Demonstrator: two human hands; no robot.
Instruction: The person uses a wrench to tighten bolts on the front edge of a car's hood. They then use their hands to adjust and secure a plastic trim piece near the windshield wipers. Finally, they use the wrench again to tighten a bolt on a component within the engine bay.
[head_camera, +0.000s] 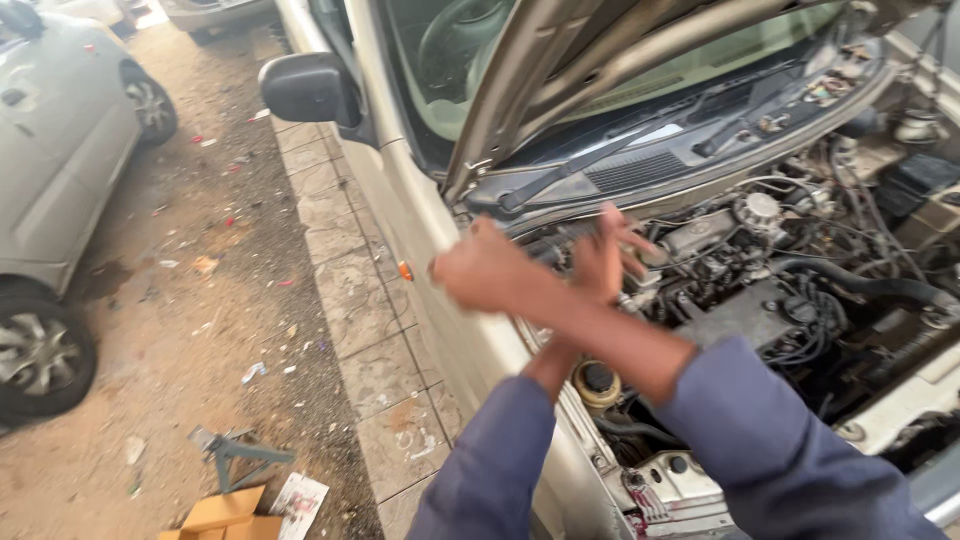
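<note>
From the head camera, two forearms in blue sleeves cross over the side edge of an open engine bay (800, 290). The arm from the right sleeve passes in front and ends in the right hand (485, 272), which sits over the car's fender (440, 250) at the bay's outer edge; it is blurred, looks loosely closed, and whether it holds anything I cannot tell. The left hand (605, 255) lies behind that arm, over the engine near the bay's rear edge, its fingers (630, 235) spread wide and holding nothing (it too is blurred).

Just below the crossed arms, near the bay's front corner, stands a yellowish reservoir with a black cap (597, 383). The raised hood (560, 70) slants up over the windshield, with the wiper (570, 170) lying along the cowl beneath it. A black side mirror (308, 88) sticks out towards the paved strip. On the dirt ground stands a silver car (50, 180), and near the picture's bottom edge lie a small metal stand (232, 455) and some cardboard (222, 512).
</note>
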